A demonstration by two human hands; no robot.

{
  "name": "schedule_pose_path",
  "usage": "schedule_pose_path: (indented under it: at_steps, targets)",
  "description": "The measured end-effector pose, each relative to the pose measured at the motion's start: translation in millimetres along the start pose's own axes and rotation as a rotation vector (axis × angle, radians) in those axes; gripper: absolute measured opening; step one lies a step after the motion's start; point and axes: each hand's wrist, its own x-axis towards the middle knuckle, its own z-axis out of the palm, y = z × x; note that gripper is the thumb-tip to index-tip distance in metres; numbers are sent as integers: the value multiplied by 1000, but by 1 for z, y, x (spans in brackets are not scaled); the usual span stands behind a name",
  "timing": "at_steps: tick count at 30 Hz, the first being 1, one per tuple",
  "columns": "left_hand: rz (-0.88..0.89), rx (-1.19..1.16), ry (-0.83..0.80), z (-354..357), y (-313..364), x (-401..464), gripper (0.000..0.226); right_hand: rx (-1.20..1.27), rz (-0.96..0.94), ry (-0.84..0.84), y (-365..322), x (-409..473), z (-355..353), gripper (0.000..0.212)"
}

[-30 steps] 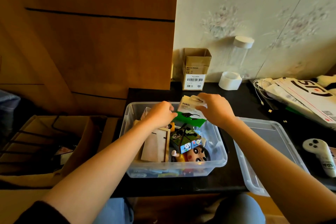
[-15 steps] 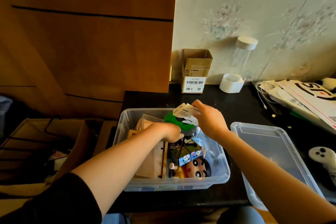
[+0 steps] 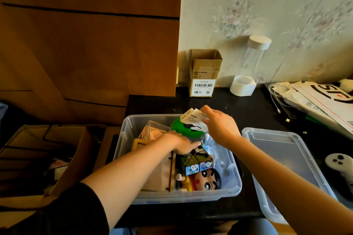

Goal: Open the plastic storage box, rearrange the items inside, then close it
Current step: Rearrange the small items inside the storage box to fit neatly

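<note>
Head view: left hand [image 3: 183, 144] has dropped, fingers curled among items in the clear plastic storage box [image 3: 131, 126], grasp unclear, while right hand [image 3: 219, 128] still pinches the white-and-green Belkin package [image 3: 191, 126]; rearranging continues.

A cardboard carton [image 3: 205, 73] (barcode label) stands beside a white cup [image 3: 242, 85].

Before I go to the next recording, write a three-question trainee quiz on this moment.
1. True or false: the clear plastic storage box is open.
2. Which hand pinches the white and green Belkin package? A left B right
3. The clear plastic lid lies on which side of the box?

Key: 1 true. 2 B, the right hand; the left hand reaches among the items inside. 3 Right.
</note>
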Motion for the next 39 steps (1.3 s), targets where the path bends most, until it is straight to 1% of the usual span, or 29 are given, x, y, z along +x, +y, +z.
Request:
schedule_pose_path:
  at_steps: [3, 5, 8, 12, 14, 16, 19, 26, 29, 33, 36, 39]
  targets:
    - [-27, -3, -20, 3, -2, 3, 67, -22, -15, -1, 1, 0, 1, 37]
    - [7, -29, -18, 2, 0, 3, 63, -8, -9, 13, 1, -1, 3, 35]
    - [47, -73, -24, -1, 4, 0, 60, 139, 43, 21, 0, -3, 6, 32]
    - [-5, -6, -73, 2, 5, 1, 67, 382, 94, -17, 0, -4, 7, 30]
    - [-21, 5, -90, 4, 7, 1, 68, 417, 101, -34, 0, -4, 5, 28]
    - [-6, -12, -57, 8, 9, 0, 66, 363, 72, -54, -2, -5, 4, 28]
    - [4, -31, -32, 15, 11, -4, 69, 238, 56, -58, -5, -7, 3, 27]
    - [12, 22, -135, 22, 17, -14, 67, 91, 11, -79, -8, -11, -3, 21]
    - [-5, 45, -167, 26, 18, -19, 71, 11, -13, -102, -10, -14, -6, 24]
    - [5, 52, -169, 29, 19, -23, 70, -45, -38, -162, -14, -17, -3, 30]
    - [6, 46, -136, 30, 18, -23, 67, -174, -111, -266, -22, -16, 7, 35]
    - [5, 53, -142, 28, 18, -24, 67, -286, -152, -373, -30, -8, 14, 44]
